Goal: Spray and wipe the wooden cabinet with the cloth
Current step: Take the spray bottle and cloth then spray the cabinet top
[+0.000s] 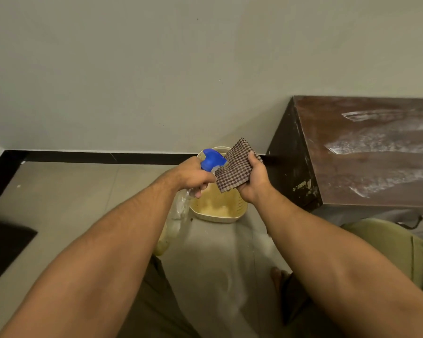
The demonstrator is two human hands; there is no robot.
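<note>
At the bottom of the frame, two bare forearms ran up from the lower corners toward the centre, above olive trouser legs (401, 242) and a pale tiled floor (66, 191). Just left of centre, the left hand (193, 178) had its fingers curled tightly round the neck of a spray bottle (211, 161). The bottle's blue head pointed rightward, and its clear body hung down below the fist, toward the viewer.

Touching that blue head was the cloth (235, 167), brown and checked. The right hand (254, 181) gripped it, fingers and thumb closed round its right edge, so that it stood up like a small flat panel. Judging by that arrangement, the nozzle was aimed at the cloth itself, to dampen it rather than the wood. Whether the trigger was being squeezed could not be told.

Behind both hands, a cream perforated basket (220, 211) sat on the floor, partly hidden by them. Farther back, at the right edge of the frame, stood the cabinet (376, 152), well apart from the hands. Its top was dark reddish-brown wood with a dull sheen, crossed by whitish, mottled streaks that looked like spray or smeared residue not yet wiped dry. Its dark side panel showed pale scuffs near the lower corner. Beyond, a black skirting (83, 156) ran along a plain grey-green wall (156, 69).
</note>
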